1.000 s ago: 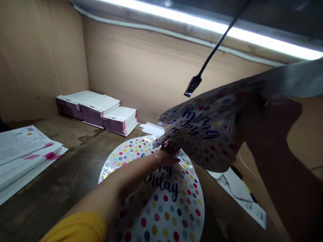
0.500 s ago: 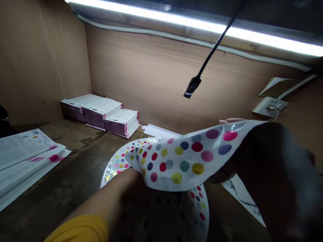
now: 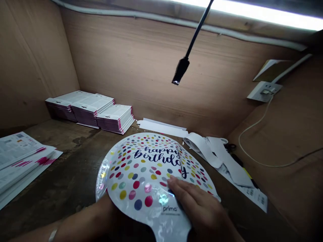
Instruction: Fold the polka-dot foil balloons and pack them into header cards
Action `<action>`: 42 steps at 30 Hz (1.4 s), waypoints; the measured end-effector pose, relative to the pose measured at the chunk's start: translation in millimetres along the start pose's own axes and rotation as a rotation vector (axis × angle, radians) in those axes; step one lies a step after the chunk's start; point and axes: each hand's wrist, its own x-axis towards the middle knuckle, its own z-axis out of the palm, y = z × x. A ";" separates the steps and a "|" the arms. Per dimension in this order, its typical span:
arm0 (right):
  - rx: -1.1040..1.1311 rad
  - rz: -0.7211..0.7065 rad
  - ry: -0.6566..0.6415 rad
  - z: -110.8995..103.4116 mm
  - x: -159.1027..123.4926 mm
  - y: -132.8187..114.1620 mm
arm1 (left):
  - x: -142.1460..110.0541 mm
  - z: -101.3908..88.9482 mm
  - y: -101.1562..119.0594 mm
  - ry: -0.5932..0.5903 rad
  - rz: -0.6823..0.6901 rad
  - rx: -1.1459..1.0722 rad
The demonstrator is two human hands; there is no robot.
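Balloon: a flat, white foil one (image 3: 141,171) with coloured dots and "happy birthday" in dark script; it lies on the table (image 3: 75,168) in front of the person, its neck toward them. The lettering breaks near its right end.
Underneath: the shiny rim of a second balloon (image 3: 100,183) shows along the left side.
Right hand (image 3: 202,205): on top of the balloon beside the "prima" print, fingers stretched out and uncurled; the thumb is out of sight.
Left hand: hidden beneath the balloon's left edge, so I cannot tell whether it grips anything; the forearm (image 3: 83,215) wears a bracelet (image 3: 52,235).
Cards: neat stacks (image 3: 93,109) against the back wall, a looser pile (image 3: 22,161) at far left.
Paper: a folded white strip (image 3: 164,127) behind the balloon, a long loose band (image 3: 222,158) to its right.
Overhead: a black cable (image 3: 181,67) hangs below a bright light (image 3: 264,13).
Right wall: a socket (image 3: 264,91) with a pale cord (image 3: 241,141).
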 end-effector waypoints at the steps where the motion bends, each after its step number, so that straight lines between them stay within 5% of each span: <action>1: -0.030 -0.015 -0.032 13.3 -2.3 -2.2 | -3.5 -11.9 -7.0 -0.030 0.021 -0.010; 5: -0.043 0.097 -0.237 48.0 -1.6 -14.5 | -11.0 -58.9 -36.0 0.147 -0.001 0.099; 7: -0.004 0.175 -0.301 56.5 1.6 -26.7 | -11.5 -68.0 -42.5 0.218 0.205 0.257; 11: 0.097 0.202 -0.384 60.4 -4.3 -40.8 | -7.3 -60.9 -43.3 -0.015 0.664 0.385; 14: 0.044 0.233 -0.389 56.5 -25.4 -17.7 | -1.5 -54.5 -41.8 -0.090 0.704 0.337; 20: 0.002 0.251 -0.269 58.4 -60.3 71.3 | 11.0 -49.1 -37.8 -0.267 0.730 0.213; 27: 0.060 0.324 -0.210 58.3 -71.6 93.0 | 15.1 -61.6 -62.0 -0.130 0.394 0.226; 34: 0.105 0.387 -0.200 59.0 -52.8 102.1 | 39.1 -68.3 -64.3 -0.284 0.462 0.172; 42: 0.094 0.833 -0.208 50.7 -14.8 133.4 | 82.3 -67.6 -46.0 -0.191 -0.079 0.258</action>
